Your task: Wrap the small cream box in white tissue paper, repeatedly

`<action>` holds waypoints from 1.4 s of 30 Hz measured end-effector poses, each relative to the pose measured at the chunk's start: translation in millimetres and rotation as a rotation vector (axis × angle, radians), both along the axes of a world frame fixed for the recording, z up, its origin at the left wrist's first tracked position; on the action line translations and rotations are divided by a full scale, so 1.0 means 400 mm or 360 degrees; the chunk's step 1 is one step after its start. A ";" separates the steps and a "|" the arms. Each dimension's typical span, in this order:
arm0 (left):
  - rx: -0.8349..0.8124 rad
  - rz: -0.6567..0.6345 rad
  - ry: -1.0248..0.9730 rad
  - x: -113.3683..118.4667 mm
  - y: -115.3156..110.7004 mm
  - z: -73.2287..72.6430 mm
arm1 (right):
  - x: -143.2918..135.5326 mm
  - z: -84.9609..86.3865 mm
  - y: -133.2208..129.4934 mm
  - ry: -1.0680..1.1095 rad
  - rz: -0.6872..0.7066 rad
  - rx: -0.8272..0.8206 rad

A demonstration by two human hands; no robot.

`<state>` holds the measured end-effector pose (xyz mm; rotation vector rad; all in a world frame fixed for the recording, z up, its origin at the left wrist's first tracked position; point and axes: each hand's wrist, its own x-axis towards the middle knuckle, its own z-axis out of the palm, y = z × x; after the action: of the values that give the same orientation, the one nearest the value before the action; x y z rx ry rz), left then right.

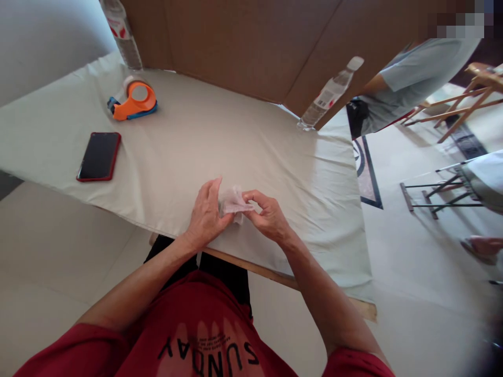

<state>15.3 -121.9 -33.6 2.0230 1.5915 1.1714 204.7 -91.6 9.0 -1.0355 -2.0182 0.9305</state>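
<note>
A small crumpled piece of translucent whitish wrap (pixel 232 201) is up over the near edge of the cloth-covered table (pixel 255 141); its exact material is hard to make out. My right hand (pixel 269 215) pinches its right side between thumb and fingers. On the other side, my left hand (pixel 207 213) has its fingers stretched up and away from the thumb. The left thumb tip touches the lower left of the wrap, but the fingers are not closed round it.
An orange and blue tape dispenser (pixel 135 102) and a phone in a red case (pixel 99 156) lie at left. Water bottles stand at back left (pixel 123 39) and right (pixel 330 97) by a tall cardboard panel (pixel 236 47). Beyond the right edge are a person (pixel 416 78) and folding stools (pixel 444 188).
</note>
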 end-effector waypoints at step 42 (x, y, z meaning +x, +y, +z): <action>-0.1075 -0.0538 -0.1061 -0.047 0.200 -0.001 | -0.027 -0.102 0.119 0.0529 -0.0220 -0.0744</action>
<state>-3.6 -41.9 -33.9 1.2187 1.0505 0.8749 194.0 -44.2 -31.9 -1.1536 -1.4698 1.4335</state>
